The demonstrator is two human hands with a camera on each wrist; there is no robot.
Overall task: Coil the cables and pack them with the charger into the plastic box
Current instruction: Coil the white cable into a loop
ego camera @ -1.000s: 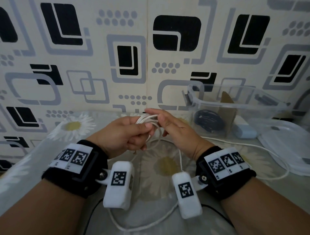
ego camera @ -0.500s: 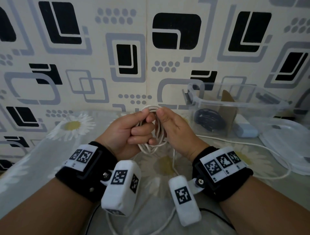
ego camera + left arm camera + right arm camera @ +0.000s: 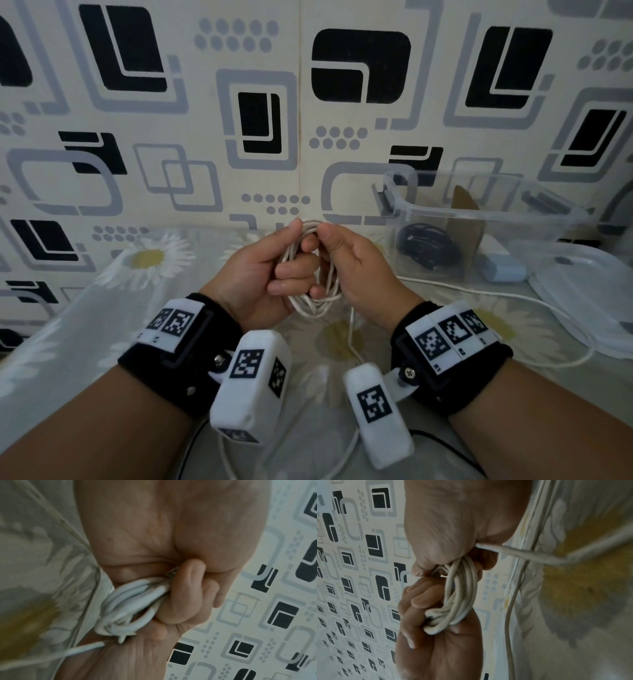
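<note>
Both hands hold a white cable coil [image 3: 317, 301] upright above the daisy-print cloth. My left hand [image 3: 270, 270] has its fingers curled round the coil's left side [image 3: 130, 609]. My right hand [image 3: 346, 260] pinches the top of the loops and grips the right side [image 3: 462, 588]. The cable's loose tail [image 3: 513, 301] runs right across the cloth toward the lid. A clear plastic box [image 3: 479, 219] stands at the right against the wall. Inside it lie a coiled black cable [image 3: 428, 250] and a cardboard divider [image 3: 466, 233]. A pale blue charger [image 3: 503, 270] sits at the box's front right.
The clear box lid [image 3: 589, 298] lies flat to the right of the box. A thin black cable [image 3: 455, 452] trails near my right forearm. The patterned wall [image 3: 171, 102] closes off the back. The daisy-print cloth [image 3: 102, 298] stretches to the left.
Both hands have risen and drawn closer to me, standing the coil upright. The loops are gathered tighter, with my right thumb and finger now pinching the top.
</note>
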